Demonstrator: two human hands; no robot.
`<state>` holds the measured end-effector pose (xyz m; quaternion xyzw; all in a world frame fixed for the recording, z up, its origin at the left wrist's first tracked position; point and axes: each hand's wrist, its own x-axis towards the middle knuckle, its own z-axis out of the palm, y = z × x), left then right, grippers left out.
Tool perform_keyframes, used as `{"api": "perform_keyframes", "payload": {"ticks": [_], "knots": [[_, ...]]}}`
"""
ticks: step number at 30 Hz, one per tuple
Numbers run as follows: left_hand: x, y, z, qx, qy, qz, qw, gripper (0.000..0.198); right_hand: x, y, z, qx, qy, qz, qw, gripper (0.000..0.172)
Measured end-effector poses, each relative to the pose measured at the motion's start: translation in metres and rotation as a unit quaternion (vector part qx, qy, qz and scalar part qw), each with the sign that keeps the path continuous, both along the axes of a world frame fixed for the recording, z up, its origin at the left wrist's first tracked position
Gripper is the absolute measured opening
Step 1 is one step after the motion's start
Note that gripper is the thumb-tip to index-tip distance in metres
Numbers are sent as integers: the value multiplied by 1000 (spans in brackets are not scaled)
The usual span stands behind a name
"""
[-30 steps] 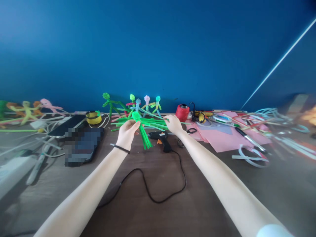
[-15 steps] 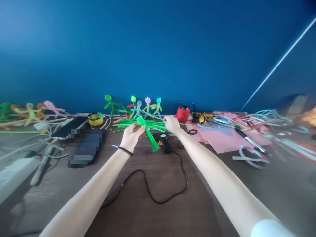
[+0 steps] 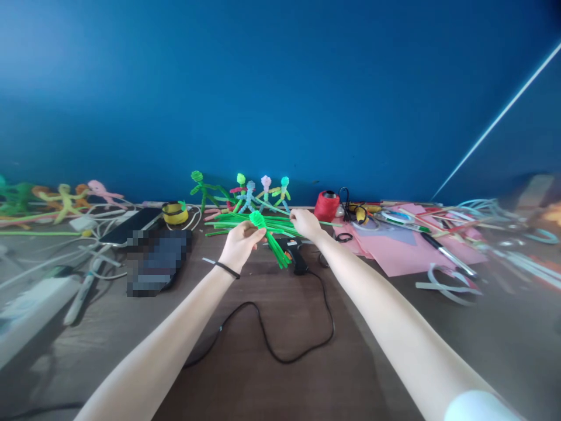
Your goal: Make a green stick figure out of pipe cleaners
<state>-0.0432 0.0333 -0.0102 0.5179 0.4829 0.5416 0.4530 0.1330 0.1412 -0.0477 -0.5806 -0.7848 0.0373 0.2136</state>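
"Where is the green fuzzy figure (image 3: 273,245) hanging?"

"Above the tabletop (image 3: 298,318); the left hand's (image 3: 241,242) grip is pinching it just beneath its rounded head."

"And the right hand (image 3: 305,224)?"

"It is curling by the green stems (image 3: 228,224); I cannot tell whether it is holding any."

"Handling?"

"Probably feeling light, soft and bendy; under the head is looking firmest, the loose strands likely splaying if squeezed."

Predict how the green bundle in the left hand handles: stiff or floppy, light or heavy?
The green bundle likely bends but holds shape: its top is wound into a knob while its stems splay fairly straight. Probably light: the left hand seems to support it by a thumb-and-finger pinch.
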Motion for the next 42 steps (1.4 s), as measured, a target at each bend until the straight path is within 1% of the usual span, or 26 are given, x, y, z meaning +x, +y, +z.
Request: {"api": "perform_keyframes", "payload": {"ticks": [4,10,13,14,17,21,23,25,26,27,29,32,36,39,42], "knots": [[-2,1,0,-2,-9,19,1000,30,6,-2,11,33,44,-4,998,20],[-5,6,-1,0,-48,44,998,29,20,-22,41,90,119,12,989,33],[-10,9,-3,3,-56,48,997,32,31,-36,54,123,207,30,970,24],[-13,10,-3,6,-54,47,997,33,35,-41,57,120,225,34,966,21],[-19,13,0,23,-41,58,997,38,47,-56,66,71,270,49,959,22],[-25,11,9,45,-36,61,996,33,59,-76,76,-4,270,56,961,25],[-26,9,15,45,-39,50,997,29,64,-83,80,-25,276,61,959,26],[-28,5,21,39,-33,20,998,27,69,-86,82,-42,279,76,956,26],[-29,4,23,27,-26,-4,999,27,71,-87,83,-49,281,84,955,26],[-30,3,24,9,-15,-40,999,28,73,-87,84,-55,282,89,954,27],[-34,3,26,-8,38,-96,995,29,77,-88,85,-65,284,95,952,27],[-39,3,27,-25,118,-152,981,27,80,-90,89,-76,278,101,952,26],[-43,3,30,-36,142,-164,975,26,83,-93,92,-69,265,79,959,19],[-44,2,33,-55,160,-178,969,26,85,-93,93,-45,212,49,975,15],[-44,2,35,-58,165,-189,966,23,86,-92,94,-21,147,12,989,14]]}}
